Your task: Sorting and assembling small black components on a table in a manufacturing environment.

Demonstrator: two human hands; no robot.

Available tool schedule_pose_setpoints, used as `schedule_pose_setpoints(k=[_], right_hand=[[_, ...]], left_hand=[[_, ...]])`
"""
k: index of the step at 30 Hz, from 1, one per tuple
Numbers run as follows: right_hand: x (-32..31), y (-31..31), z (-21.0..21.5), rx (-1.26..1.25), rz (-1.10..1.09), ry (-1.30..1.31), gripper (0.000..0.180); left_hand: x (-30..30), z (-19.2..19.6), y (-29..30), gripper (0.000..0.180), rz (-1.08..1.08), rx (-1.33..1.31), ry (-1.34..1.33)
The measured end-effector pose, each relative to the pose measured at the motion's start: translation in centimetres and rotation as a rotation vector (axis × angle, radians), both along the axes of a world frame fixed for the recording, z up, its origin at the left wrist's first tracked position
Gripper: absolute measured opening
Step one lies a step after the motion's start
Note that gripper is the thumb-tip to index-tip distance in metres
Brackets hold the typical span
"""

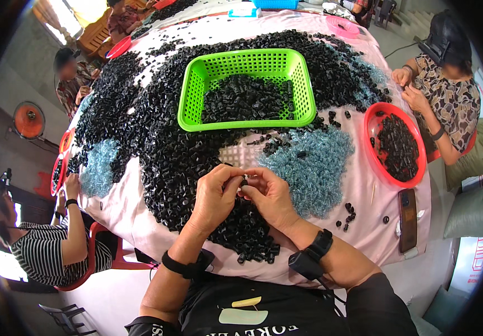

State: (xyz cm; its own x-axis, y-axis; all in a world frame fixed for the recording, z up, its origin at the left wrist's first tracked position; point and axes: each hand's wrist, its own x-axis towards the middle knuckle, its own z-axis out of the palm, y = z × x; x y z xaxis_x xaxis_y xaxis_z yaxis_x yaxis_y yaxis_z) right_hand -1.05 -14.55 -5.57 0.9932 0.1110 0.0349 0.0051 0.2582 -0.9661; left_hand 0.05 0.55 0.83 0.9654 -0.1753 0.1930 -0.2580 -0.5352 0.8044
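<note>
My left hand [217, 195] and my right hand [270, 197] meet over the near middle of the table, fingertips pinched together. Between them is a small black plastic part [244, 182], mostly hidden by the fingers. Below and left of my hands spreads a big heap of loose black plastic parts [168, 190]. Right beside my right hand lies a pile of small clear bluish pieces [314, 168]. Beyond my hands, a bright green plastic basket [247, 124] holds more black parts.
A red bowl [369, 148] of black parts stands at the right, with a phone [407, 221] nearer the edge. Pink cloth [364, 246] covers the table. Seated people work at the left [56, 252] and right [448, 95]. An orange fan [29, 120] stands left.
</note>
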Motion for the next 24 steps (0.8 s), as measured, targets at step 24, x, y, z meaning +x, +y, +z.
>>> schedule_pose_setpoints(k=[24], right_hand=[[0.43, -0.29, 0.07, 0.376, 0.071, 0.172, 0.033]], left_hand=[[-0.7, -0.16, -0.27, 0.043, -0.213, 0.12, -0.182]])
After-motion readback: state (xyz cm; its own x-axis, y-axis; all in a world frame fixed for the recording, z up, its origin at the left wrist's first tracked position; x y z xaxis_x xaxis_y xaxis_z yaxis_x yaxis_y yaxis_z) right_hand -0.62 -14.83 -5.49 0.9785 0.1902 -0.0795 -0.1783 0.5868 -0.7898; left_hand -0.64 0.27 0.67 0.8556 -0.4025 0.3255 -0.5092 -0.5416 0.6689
